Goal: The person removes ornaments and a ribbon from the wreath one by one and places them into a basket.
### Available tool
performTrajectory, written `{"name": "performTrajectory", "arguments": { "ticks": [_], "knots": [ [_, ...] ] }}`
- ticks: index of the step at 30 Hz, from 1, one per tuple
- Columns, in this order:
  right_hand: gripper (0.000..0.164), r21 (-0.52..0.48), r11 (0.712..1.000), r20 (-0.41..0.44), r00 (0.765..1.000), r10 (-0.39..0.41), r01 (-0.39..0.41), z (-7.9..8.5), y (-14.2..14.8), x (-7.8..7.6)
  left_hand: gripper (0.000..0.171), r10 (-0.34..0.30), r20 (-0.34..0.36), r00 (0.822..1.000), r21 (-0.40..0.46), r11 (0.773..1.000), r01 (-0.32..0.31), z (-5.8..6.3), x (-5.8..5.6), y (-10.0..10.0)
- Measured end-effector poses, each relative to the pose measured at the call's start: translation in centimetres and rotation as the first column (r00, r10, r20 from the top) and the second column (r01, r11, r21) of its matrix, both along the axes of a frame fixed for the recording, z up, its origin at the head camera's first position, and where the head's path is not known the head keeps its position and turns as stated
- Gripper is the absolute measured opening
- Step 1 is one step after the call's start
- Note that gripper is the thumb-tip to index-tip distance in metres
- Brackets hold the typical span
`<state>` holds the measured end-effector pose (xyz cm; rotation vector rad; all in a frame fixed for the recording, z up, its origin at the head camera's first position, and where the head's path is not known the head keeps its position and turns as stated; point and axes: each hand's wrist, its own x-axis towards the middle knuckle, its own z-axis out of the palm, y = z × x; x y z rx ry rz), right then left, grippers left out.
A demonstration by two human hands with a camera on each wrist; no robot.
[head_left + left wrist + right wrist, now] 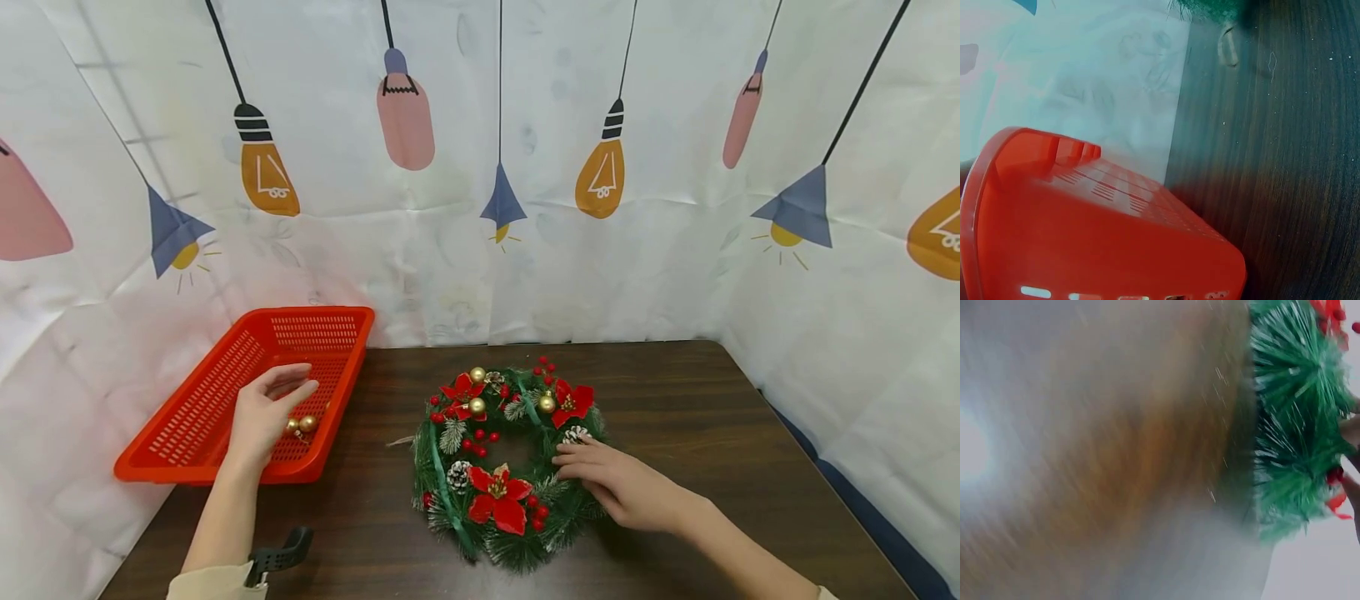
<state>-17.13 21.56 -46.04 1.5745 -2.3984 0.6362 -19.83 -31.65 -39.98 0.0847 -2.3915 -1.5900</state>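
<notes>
My left hand is over the red plastic basket, its thumb and fingers apart with nothing visible between them. Small gold ball ornaments lie in the basket beneath it. On the table, a green Christmas wreath carries red poinsettias, red berries, gold balls and frosted pinecones. My right hand rests with loosely bent fingers on the wreath's right side, fingertips close to a pinecone. In the right wrist view, fingers show at the edge of the wreath's greenery.
The dark wood table extends to the right of the wreath. A white curtain printed with lamps and bulbs hangs behind and on both sides. A black strap is on the left wrist.
</notes>
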Motion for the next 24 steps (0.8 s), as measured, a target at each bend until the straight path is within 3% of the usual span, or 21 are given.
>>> {"name": "performTrajectory", "arguments": {
  "ticks": [13, 19, 24],
  "knots": [
    [0.053, 0.045, 0.996, 0.127, 0.990, 0.068, -0.074, 0.7, 2.2, -4.4, 0.046, -0.045, -0.028, 0.999, -0.018, 0.999, 0.044, 0.2, -0.3, 1.5],
    [0.052, 0.062, 0.998, 0.099, 0.995, 0.021, -0.027, 1.0, 2.0, -6.8, 0.048, -0.079, -0.026, 0.997, -0.041, 0.996, 0.078, 0.1, -0.4, 2.5],
    [0.052, 0.031, 0.998, 0.085, 0.995, -0.059, 0.057, 0.9, 1.8, -8.7, 0.047, -0.121, -0.040, 0.992, -0.047, 0.992, 0.119, 0.1, -0.5, 3.6]
  ]
}}
